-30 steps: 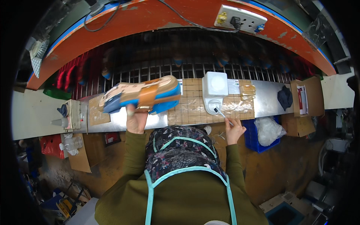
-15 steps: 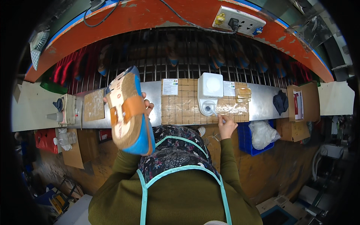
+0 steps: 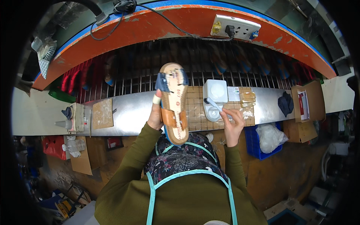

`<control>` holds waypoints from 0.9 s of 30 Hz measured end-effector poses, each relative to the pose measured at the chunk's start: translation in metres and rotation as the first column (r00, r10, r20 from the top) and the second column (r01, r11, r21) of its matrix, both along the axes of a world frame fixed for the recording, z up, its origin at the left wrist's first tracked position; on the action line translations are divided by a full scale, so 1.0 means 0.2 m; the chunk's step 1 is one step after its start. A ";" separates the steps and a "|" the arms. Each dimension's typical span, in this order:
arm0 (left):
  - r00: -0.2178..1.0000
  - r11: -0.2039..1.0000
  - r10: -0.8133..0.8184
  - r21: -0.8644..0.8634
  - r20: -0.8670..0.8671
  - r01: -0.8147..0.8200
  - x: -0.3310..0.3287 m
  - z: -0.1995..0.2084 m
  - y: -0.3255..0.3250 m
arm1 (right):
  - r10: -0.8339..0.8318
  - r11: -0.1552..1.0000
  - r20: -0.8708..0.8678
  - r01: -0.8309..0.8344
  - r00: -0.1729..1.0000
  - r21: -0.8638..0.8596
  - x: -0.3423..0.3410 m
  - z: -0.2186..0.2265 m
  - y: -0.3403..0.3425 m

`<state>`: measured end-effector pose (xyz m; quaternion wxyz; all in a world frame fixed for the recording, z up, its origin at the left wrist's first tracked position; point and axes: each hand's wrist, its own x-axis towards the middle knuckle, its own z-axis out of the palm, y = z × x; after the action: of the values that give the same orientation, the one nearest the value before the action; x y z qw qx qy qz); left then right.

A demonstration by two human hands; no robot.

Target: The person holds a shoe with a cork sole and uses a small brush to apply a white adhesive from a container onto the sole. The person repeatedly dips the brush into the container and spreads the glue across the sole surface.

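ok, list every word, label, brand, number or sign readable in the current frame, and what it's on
Sandal in the left hand: reddish print along the insole, partly legible; I'm not copying wording or numbers.
White label on the brown mat, right of the white container: print too small to read.
Red-and-white item in the open cardboard box: any print too small to read.

You've got one left hand (image 3: 155,114), one right hand (image 3: 234,125), one sandal (image 3: 177,101) up close, one brush (image 3: 215,104), one white container (image 3: 216,90), one blue bin (image 3: 255,150), one socket panel (image 3: 242,29) and one black plug (image 3: 230,31). Shoes (image 3: 221,68) on your rack (image 3: 146,84)? Several, too murky to count, lol.
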<state>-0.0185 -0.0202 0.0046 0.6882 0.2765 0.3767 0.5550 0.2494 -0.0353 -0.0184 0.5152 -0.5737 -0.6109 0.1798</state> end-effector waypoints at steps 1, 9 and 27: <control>1.000 0.999 -0.021 0.037 -0.006 0.021 0.02 0.02 0.00 | -0.004 0.991 0.126 -0.013 0.992 0.135 -0.05 0.15 0.00; 0.971 0.955 -0.013 0.285 -0.237 0.082 0.07 0.07 -0.04 | 0.159 0.985 -0.027 -0.156 0.987 0.073 -0.27 0.39 -0.06; 0.871 0.903 0.147 0.422 -0.468 0.075 -0.06 0.06 -0.09 | 0.083 0.925 0.287 -0.182 0.954 0.335 -0.35 0.55 0.14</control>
<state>-0.0311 -0.0386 0.0161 0.4821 0.5443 0.4127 0.5486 0.1793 -0.0071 0.0909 0.5100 -0.4465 -0.7349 0.0215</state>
